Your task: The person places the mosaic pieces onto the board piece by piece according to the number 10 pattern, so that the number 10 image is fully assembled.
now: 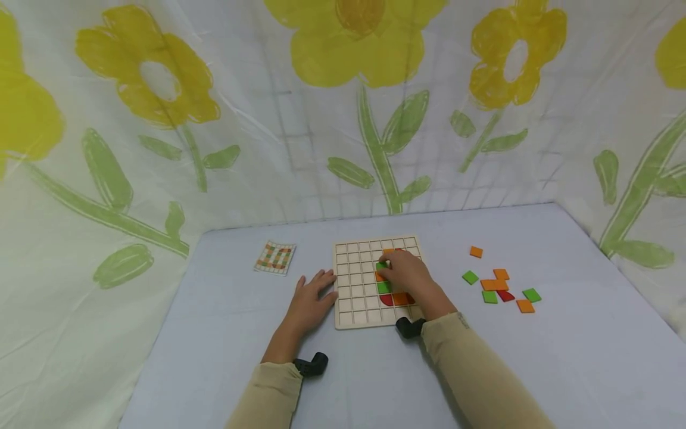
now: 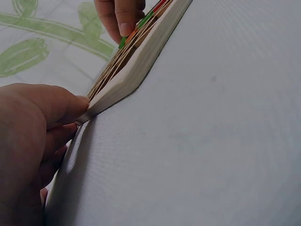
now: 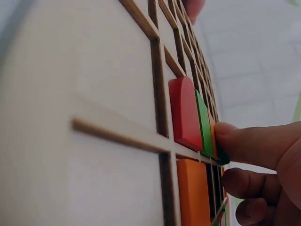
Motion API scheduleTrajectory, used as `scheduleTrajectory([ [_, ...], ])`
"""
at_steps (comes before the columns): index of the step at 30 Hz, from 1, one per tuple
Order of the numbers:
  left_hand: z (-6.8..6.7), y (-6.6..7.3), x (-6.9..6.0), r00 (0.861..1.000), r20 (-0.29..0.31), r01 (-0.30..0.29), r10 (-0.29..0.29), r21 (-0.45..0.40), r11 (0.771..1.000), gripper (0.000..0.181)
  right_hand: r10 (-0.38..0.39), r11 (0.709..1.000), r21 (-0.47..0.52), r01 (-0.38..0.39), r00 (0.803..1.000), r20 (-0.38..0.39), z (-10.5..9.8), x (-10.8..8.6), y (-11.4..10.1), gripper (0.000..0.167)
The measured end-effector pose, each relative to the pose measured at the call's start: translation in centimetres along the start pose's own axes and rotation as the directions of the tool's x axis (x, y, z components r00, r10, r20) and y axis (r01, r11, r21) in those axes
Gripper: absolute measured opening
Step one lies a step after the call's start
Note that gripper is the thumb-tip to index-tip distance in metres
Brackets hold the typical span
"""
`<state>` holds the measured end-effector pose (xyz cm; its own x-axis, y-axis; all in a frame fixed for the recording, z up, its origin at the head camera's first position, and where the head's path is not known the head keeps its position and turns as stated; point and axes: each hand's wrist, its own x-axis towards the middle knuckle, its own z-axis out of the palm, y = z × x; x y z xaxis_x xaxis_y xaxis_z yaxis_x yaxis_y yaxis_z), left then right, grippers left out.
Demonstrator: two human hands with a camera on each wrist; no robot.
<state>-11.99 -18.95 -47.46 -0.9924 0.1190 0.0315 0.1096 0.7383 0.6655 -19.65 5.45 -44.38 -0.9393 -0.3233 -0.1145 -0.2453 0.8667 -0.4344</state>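
Observation:
A wooden grid board (image 1: 354,292) lies mid-table, with red, green and orange tiles in several cells on its right part. My left hand (image 1: 309,302) touches the board's left edge, its fingers spread; in the left wrist view the thumb (image 2: 70,106) rests against the rim. Over the board, my right hand (image 1: 411,277) pinches a green tile (image 1: 381,266) at one of the cells. In the right wrist view, that green tile (image 3: 223,155) shows at the fingertips, partly hidden by the thumb. Nearer that camera sit a red rounded piece (image 3: 184,113) and an orange tile (image 3: 193,193).
Loose tiles lie on the table to the right of the board, among them an orange square (image 1: 476,252), a green square (image 1: 470,277) and a red piece (image 1: 505,295). Left of the board is a small pattern card (image 1: 276,258). A flowered curtain (image 1: 257,179) hangs behind the table.

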Motion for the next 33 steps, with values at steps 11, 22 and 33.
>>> scheduleTrajectory([
  [11,0.08,-0.13,0.09,1.0,0.001,0.006,-0.006,-0.003,1.0,0.045,0.034,0.999,0.02,-0.034,0.999,0.017,-0.62,0.36,-0.69,0.035],
  [22,0.15,-0.2,0.06,1.0,-0.005,-0.001,0.001,-0.003,1.0,0.045,0.033,0.999,0.019,-0.033,0.999,0.018,-0.67,0.4,-0.65,0.031],
  [33,0.12,-0.11,0.12,1.0,-0.013,-0.017,0.017,-0.004,1.0,0.045,0.03,0.998,0.063,-0.032,0.999,0.034,-1.07,0.58,-0.31,0.03],
])
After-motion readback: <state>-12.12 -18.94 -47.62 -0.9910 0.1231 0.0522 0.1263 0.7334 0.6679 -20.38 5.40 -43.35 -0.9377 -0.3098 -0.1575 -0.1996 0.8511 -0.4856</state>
